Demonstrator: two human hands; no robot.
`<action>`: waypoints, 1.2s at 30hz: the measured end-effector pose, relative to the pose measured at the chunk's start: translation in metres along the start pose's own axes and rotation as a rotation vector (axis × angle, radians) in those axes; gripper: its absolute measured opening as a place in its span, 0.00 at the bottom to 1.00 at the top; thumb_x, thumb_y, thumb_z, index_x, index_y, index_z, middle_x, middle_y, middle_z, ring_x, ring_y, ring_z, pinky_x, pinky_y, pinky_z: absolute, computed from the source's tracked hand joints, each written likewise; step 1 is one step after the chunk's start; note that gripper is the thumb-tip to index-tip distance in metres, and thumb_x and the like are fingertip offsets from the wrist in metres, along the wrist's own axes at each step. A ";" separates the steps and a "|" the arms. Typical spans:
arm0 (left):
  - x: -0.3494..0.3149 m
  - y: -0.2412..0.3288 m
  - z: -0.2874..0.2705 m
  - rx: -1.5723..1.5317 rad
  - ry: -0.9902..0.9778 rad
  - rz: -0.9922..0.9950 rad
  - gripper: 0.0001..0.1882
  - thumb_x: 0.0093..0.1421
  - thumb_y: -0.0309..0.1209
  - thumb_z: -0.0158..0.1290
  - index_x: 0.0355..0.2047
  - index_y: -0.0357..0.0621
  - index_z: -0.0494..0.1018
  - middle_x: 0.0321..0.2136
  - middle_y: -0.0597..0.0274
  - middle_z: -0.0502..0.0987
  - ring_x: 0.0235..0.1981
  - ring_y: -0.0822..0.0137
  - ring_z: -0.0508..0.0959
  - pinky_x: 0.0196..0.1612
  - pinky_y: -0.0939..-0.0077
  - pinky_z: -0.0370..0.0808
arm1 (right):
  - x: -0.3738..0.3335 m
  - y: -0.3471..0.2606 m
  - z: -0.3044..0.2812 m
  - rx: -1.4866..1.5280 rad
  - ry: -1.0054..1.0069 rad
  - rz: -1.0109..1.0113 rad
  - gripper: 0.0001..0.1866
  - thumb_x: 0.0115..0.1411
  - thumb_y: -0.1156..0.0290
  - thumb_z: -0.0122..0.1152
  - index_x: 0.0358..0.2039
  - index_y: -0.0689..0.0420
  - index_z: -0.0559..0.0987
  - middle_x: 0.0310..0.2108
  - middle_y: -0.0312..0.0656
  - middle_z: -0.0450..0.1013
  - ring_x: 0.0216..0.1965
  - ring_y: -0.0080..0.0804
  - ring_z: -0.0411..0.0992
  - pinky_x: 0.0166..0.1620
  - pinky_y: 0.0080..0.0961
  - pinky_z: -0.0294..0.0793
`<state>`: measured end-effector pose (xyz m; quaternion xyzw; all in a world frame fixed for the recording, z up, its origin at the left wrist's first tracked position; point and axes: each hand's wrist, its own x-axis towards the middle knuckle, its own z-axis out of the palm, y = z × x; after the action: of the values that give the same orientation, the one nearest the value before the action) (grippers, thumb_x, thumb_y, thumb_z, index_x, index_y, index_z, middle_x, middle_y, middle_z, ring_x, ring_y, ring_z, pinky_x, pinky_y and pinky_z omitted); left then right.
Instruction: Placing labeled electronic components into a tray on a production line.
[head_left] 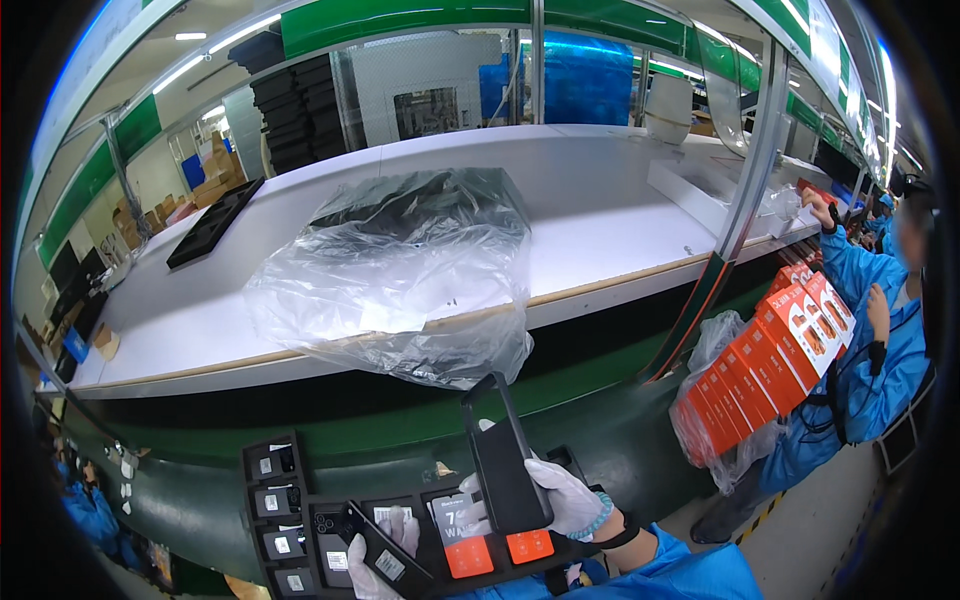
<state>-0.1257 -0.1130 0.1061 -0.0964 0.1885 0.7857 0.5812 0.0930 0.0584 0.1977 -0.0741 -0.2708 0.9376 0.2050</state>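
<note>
Because the lower frame edge cuts off both forearms, I see only the gloved hands and blue sleeves. At 6 o'clock, my right hand (pixel 570 497) has its fingers closed around a black phone case (pixel 503 455), held upright with its top tilted toward 11 o'clock, above the tray. At 7 o'clock, my left hand (pixel 385 555) grips a dark phone (pixel 385 558) lying diagonally; the wrist is out of view and the fingers are partly hidden behind the phone.

Beneath both hands sits a black compartment tray (pixel 262 495) holding small dark parts with white square labels; two orange-red rectangular cards (pixel 498 552) lie at its lower right. Label details are too small to make out.

At 12 o'clock, a crumpled clear plastic bag (pixel 400 280) covers a dark object on the white workbench (pixel 600 220) and overhangs the bench's front edge; I cannot tell what the object is. A flat black tray (pixel 212 222) lies at 10 o'clock. At 3 o'clock, a co-worker in blue holds a fanned row of orange boxes (pixel 775 360) partly inside a clear bag.

Open bench surface remains right of the bag. The green conveyor belt (pixel 620 450) between bench edge and tray gives open room around the case.
</note>
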 end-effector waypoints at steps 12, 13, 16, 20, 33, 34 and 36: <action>0.045 -0.031 0.055 -0.171 -0.279 0.180 0.19 0.68 0.45 0.45 0.59 0.67 0.68 0.47 0.54 0.74 0.47 0.55 0.75 0.51 0.52 0.73 | 0.012 0.061 -0.006 -1.390 0.161 -0.494 0.38 0.64 0.69 0.54 0.69 0.62 0.48 0.65 0.55 0.56 0.62 0.45 0.61 0.65 0.36 0.58; 0.050 -0.034 0.056 -0.157 -0.237 0.207 0.19 0.68 0.46 0.45 0.58 0.67 0.68 0.45 0.54 0.75 0.49 0.53 0.75 0.53 0.49 0.72 | 0.012 0.073 0.001 -1.388 0.158 -0.484 0.37 0.62 0.70 0.55 0.68 0.65 0.51 0.65 0.58 0.54 0.65 0.51 0.56 0.66 0.39 0.53; 0.054 -0.039 0.060 -0.151 -0.180 0.231 0.19 0.68 0.48 0.45 0.57 0.65 0.69 0.42 0.55 0.77 0.52 0.48 0.75 0.56 0.41 0.71 | 0.006 0.102 0.010 -1.638 0.347 -0.292 0.37 0.61 0.59 0.58 0.68 0.54 0.57 0.61 0.61 0.57 0.62 0.57 0.58 0.62 0.42 0.61; 0.046 -0.050 0.062 0.047 -0.185 0.325 0.21 0.69 0.51 0.42 0.60 0.66 0.64 0.45 0.54 0.76 0.55 0.46 0.73 0.57 0.40 0.70 | 0.011 0.122 0.002 -1.884 0.373 -0.389 0.35 0.61 0.50 0.55 0.66 0.49 0.61 0.59 0.61 0.58 0.60 0.60 0.60 0.59 0.45 0.65; 0.034 -0.050 0.074 -0.075 -0.311 0.182 0.21 0.67 0.53 0.43 0.58 0.65 0.65 0.53 0.54 0.72 0.59 0.43 0.68 0.61 0.35 0.64 | -0.007 0.116 0.015 -1.958 0.445 -0.485 0.34 0.57 0.51 0.61 0.63 0.44 0.68 0.59 0.62 0.59 0.53 0.59 0.67 0.55 0.45 0.69; 0.033 -0.051 0.075 -0.074 -0.308 0.181 0.21 0.67 0.53 0.43 0.58 0.65 0.65 0.53 0.54 0.72 0.59 0.43 0.68 0.61 0.35 0.64 | -0.006 0.116 0.016 -1.957 0.447 -0.482 0.34 0.57 0.51 0.61 0.63 0.44 0.68 0.59 0.62 0.59 0.53 0.59 0.67 0.55 0.45 0.69; 0.032 -0.053 0.074 -0.015 -0.276 0.224 0.21 0.68 0.51 0.42 0.57 0.62 0.65 0.52 0.54 0.72 0.59 0.44 0.68 0.61 0.37 0.64 | -0.003 0.118 0.016 -1.980 0.434 -0.461 0.35 0.56 0.53 0.62 0.63 0.44 0.67 0.60 0.63 0.58 0.53 0.59 0.67 0.54 0.45 0.70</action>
<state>-0.0795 -0.0415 0.1521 0.0297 0.1103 0.8527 0.5097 0.0511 -0.0414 0.1474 -0.3230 -0.8843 0.2004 0.2711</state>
